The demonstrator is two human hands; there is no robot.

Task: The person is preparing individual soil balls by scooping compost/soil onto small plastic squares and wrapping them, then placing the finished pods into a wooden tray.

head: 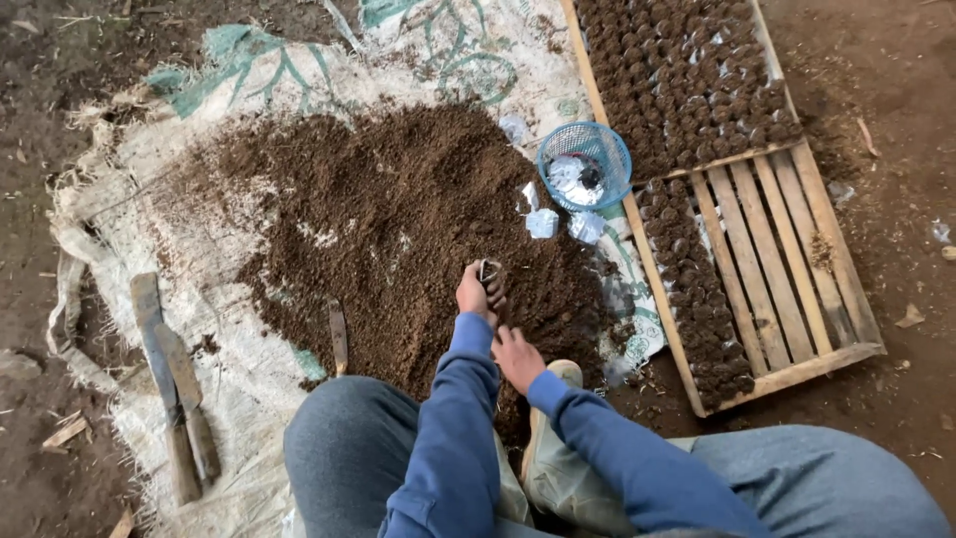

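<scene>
My left hand (pixel 474 292) holds a small clear plastic seedling bag (pixel 491 276) upright against the dark soil pile (pixel 388 219). My right hand (pixel 517 357) lies lower on the soil, just in front of my light boot (pixel 558 448), fingers curved into the soil; I cannot see anything held in it. Both arms wear blue sleeves. The soil is heaped on a worn white woven sack sheet (pixel 209 149).
A blue mesh basket (pixel 585 164) with crumpled plastic bags stands right of the pile; loose bags (pixel 543 222) lie beside it. A wooden pallet (pixel 767 239) at the right carries rows of filled soil bags (pixel 687 80). Two long blades (pixel 174 379) lie at the left. A small stick (pixel 339 337) rests in the soil.
</scene>
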